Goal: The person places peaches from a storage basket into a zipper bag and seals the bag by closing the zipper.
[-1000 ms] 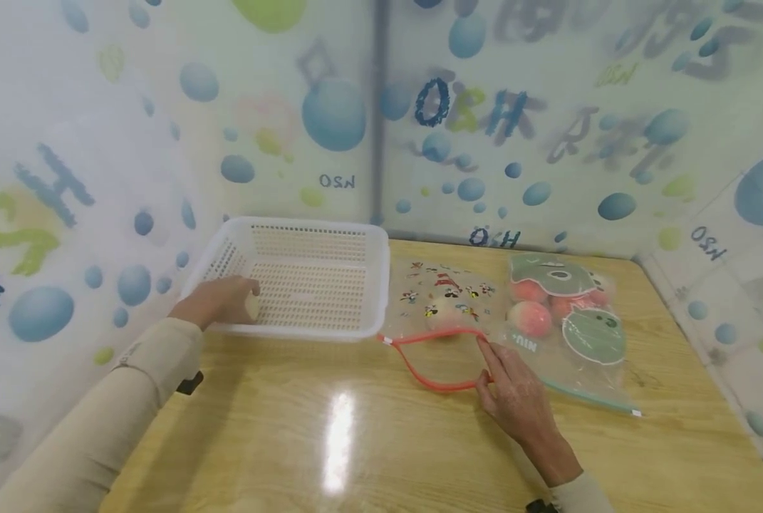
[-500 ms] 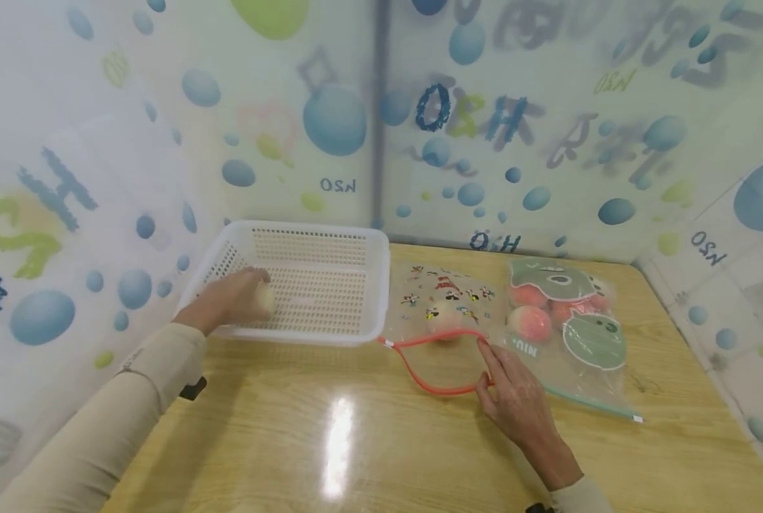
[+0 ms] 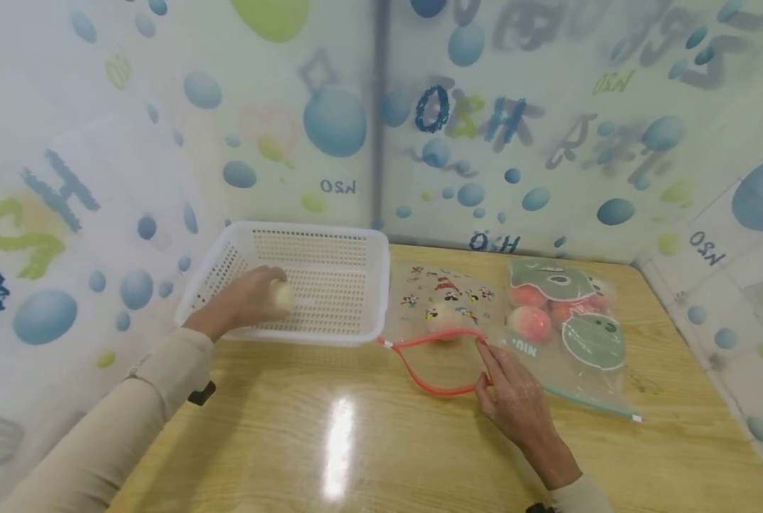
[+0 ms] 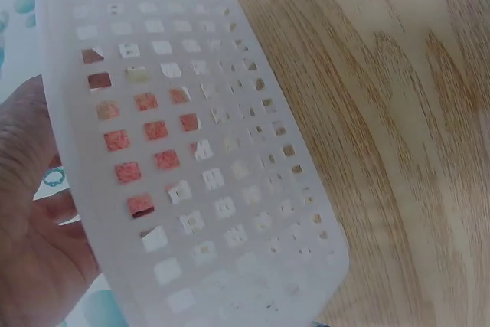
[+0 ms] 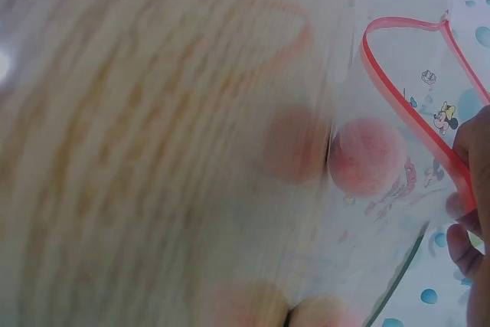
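Observation:
My left hand [image 3: 246, 296] holds a peach [image 3: 283, 296] inside the white basket [image 3: 317, 338], its pale side showing. In the left wrist view, the same peach [image 4: 155, 129] looks pinkish red through the holes of the basket wall. My right hand [image 3: 516, 399] pinches the red zip edge of a clear zip bag [image 3: 413, 317] printed with cartoon mice, and the bag's mouth gapes towards me. One peach [image 3: 444, 324] lies inside that bag; from the right wrist view this peach [image 5: 367, 157] shows its red side.
To the right lies a second clear zip bag [image 3: 576, 381] with green cartoon faces and a teal zip, several peaches [image 3: 530, 324] inside. All rests on a wooden table [image 3: 278, 427], with bubble-patterned walls [image 3: 278, 107] behind and at both sides.
My left hand has moved right within the basket, bringing the peach with it, and more of the peach shows now. The right hand keeps its pinch on the bag's edge.

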The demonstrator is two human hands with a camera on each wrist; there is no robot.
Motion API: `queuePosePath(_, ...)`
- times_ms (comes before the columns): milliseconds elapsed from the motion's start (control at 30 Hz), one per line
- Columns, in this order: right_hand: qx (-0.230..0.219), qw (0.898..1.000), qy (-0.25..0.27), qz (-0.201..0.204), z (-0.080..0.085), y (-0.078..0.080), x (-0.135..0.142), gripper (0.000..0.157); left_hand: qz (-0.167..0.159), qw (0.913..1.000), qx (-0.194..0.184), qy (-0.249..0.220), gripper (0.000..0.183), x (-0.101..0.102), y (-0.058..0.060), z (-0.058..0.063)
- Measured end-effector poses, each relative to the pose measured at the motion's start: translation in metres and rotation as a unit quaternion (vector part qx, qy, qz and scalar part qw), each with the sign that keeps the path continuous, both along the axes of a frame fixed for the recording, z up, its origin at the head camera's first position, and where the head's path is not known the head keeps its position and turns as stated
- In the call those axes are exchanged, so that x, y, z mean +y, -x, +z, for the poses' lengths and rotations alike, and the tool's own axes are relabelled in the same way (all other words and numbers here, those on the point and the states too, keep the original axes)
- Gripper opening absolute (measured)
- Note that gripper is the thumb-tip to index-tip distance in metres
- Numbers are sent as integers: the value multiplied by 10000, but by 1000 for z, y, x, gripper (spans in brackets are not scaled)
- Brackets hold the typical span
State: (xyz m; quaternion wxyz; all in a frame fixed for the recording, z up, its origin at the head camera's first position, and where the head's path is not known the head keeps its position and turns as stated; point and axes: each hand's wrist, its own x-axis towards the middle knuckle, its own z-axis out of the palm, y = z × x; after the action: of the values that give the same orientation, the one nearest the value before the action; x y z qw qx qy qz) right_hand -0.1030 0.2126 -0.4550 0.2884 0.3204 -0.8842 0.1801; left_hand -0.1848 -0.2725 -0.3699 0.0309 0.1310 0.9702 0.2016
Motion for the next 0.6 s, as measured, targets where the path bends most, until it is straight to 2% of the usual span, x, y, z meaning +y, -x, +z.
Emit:
queuePosePath(233, 11, 10000, -7, 25, 0, 0, -1, 59, -76, 9998, 69, -155, 60, 12, 0, -2)
queuePosePath(600, 3, 10000, -9, -55, 2, -1, -1, 56, -199, 9996, 194, 67, 67, 27, -4, 3)
